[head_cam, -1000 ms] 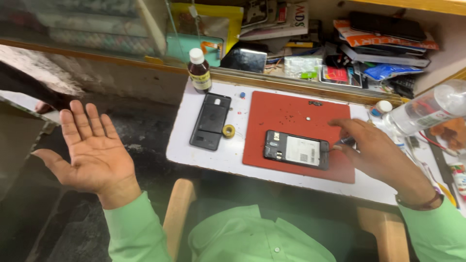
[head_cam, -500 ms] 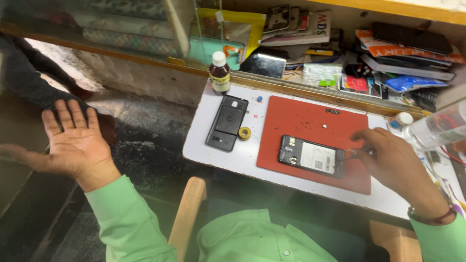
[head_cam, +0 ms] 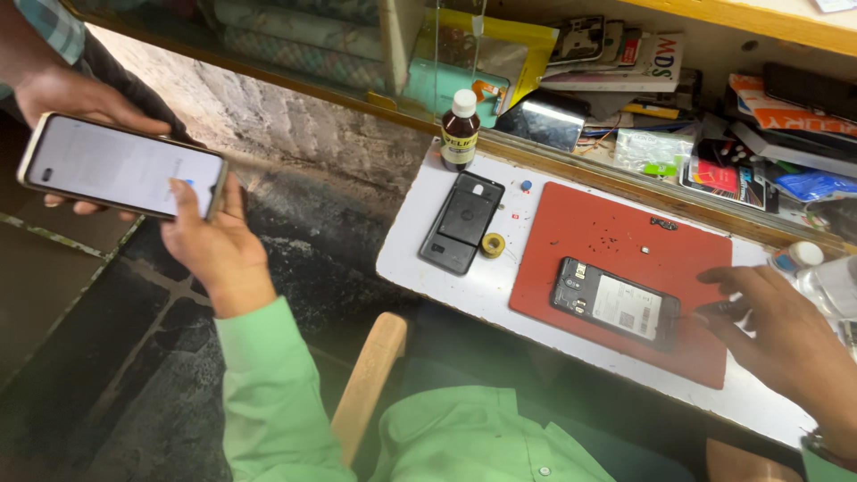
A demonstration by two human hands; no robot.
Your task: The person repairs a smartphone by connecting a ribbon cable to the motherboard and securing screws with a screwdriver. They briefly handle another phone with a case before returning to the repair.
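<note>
Now the left hand point(head_cam: 214, 250) has closed its fingers on a phone point(head_cam: 120, 167); right hand point(head_cam: 786, 344) fingers, loosely spread, touch the opened phone point(head_cam: 614, 308).

a glossy glass-fronted smartphone point(head_cam: 120, 167) gleams at ten o'clock; a matt red rubbery mat point(head_cam: 625, 272) carries an opened phone point(head_cam: 614, 306) with bare metal and circuitry; smooth white tabletop point(head_cam: 420, 241), pale wooden chair rail point(head_cam: 368, 379), soft green cloth sleeve point(head_cam: 268, 393).

left hand point(head_cam: 212, 245): gripping edge of lit smartphone point(head_cam: 120, 167), also held by another person's hand point(head_cam: 76, 98)
right hand point(head_cam: 781, 335): fingertips at opened phone point(head_cam: 616, 308) on red mat point(head_cam: 625, 277)
</note>
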